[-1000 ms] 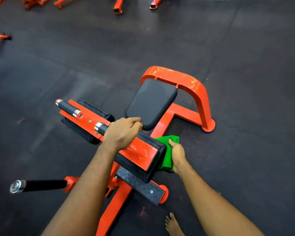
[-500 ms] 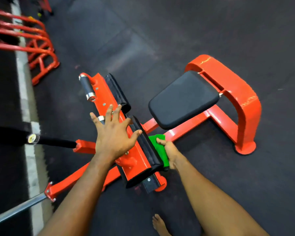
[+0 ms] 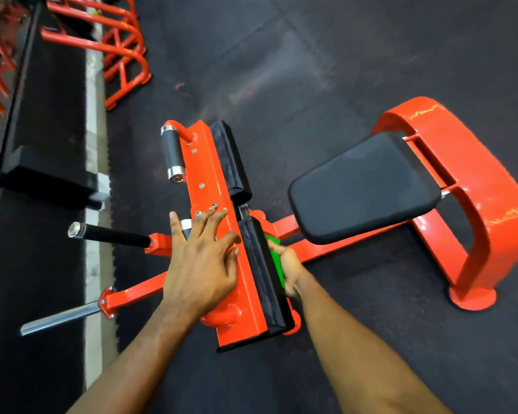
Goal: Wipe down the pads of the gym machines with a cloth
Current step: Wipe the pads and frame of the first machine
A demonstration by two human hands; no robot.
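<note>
The left hand lies flat on the orange bar of the gym machine. Its fingers are spread and straight, and it holds nothing. I think it presses there so the bar does not swing while the other hand rubs. The right hand is tucked behind the near black pad, on the side that faces the seat pad. It grips the green cloth and pushes it against that pad. Only a strip of cloth shows between the hand and the pad, near the pad's upper end. That side is likely where a body leans, so it needs a wipe. A second black pad sits further along the same bar, beside a black handle, and nothing touches it. The seat pad stands at the machine's other end, by the big orange frame. I can see no name, label or words anywhere. The yellow marks on the frame look like scratches.
</note>
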